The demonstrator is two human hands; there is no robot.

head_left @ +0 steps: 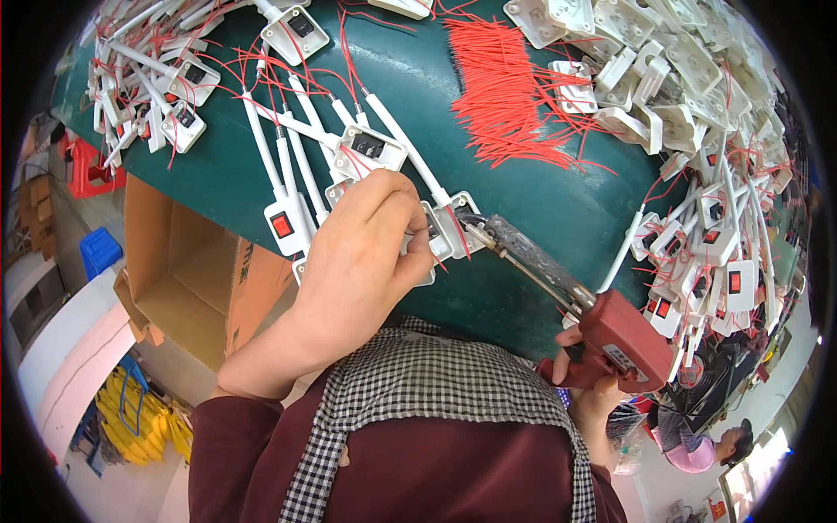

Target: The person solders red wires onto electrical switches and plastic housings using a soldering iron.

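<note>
Over a row of white plastic switch housings with tubes, my left hand [370, 248] is closed, thumb and fingertips pinched together. What they pinch is hidden behind the fingers. My right hand [588, 392] grips a dark red soldering gun [626, 340] at the lower right. The gun's long metal tip points up and left, at an open white housing [462, 240] just right of my left fingertips; whether it touches cannot be told. A thin red wire lies across that housing. A white tube [405, 148] runs up from it, with red wire at its far end.
A bundle of red wires [497, 96] lies on the green table [401, 61]. White plastic shells [645, 78] are heaped at the far right, wired switch units [715, 270] below them, more units [166, 87] far left. A cardboard box [179, 270] stands left. Another person [697, 444] is at lower right.
</note>
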